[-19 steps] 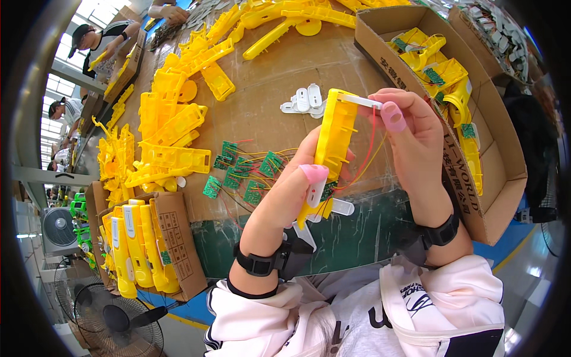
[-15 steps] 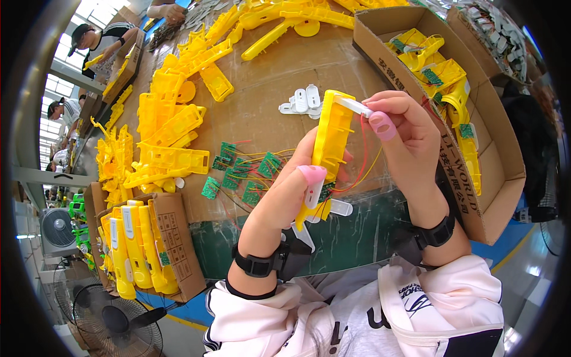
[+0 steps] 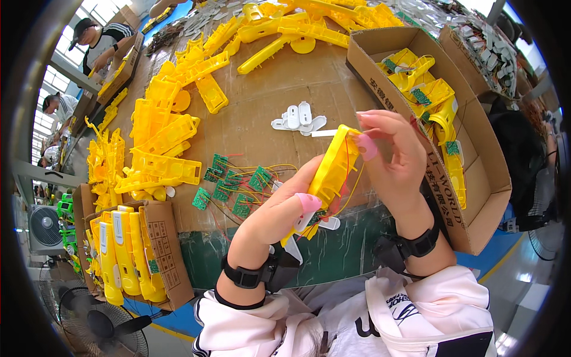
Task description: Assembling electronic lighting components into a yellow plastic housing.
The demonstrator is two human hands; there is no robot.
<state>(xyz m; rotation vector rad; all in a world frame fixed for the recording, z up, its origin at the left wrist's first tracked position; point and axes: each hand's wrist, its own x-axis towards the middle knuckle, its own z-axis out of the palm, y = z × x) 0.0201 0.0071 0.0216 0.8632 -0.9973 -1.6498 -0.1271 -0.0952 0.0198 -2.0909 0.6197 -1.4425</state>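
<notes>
While the left hand [image 3: 284,207] grips the lower part of a yellow housing [image 3: 334,169], the housing is raised over the near side of the worktop [image 3: 256,98], tilted, its upper end leaning to the right. The fingers of the left hand are closed around it, and a pink cover [image 3: 308,204] sits on the thumb. The right hand [image 3: 395,157] is at the housing's upper end, fingers bent, its pink-covered thumb against or just beside the edge; whether these fingers grasp anything cannot be told. Red and yellow wires [image 3: 355,189] run along the housing's right side. A white oval piece [image 3: 330,223] shows just beside the housing's lower end.

To the left of the housing lies a group of green circuit boards [image 3: 260,178] with thin leads. Beyond the hands, white covers [image 3: 291,117] lie in a small cluster. Yellow parts [image 3: 165,134] form a curved heap along the left and far sides. A long carton [image 3: 485,160] at right contains yellow parts with boards; a smaller carton [image 3: 169,256] at left contains upright yellow units [image 3: 123,250]. Black straps [image 3: 242,275] encircle both forearms. A co-worker [image 3: 110,44] is at upper left
</notes>
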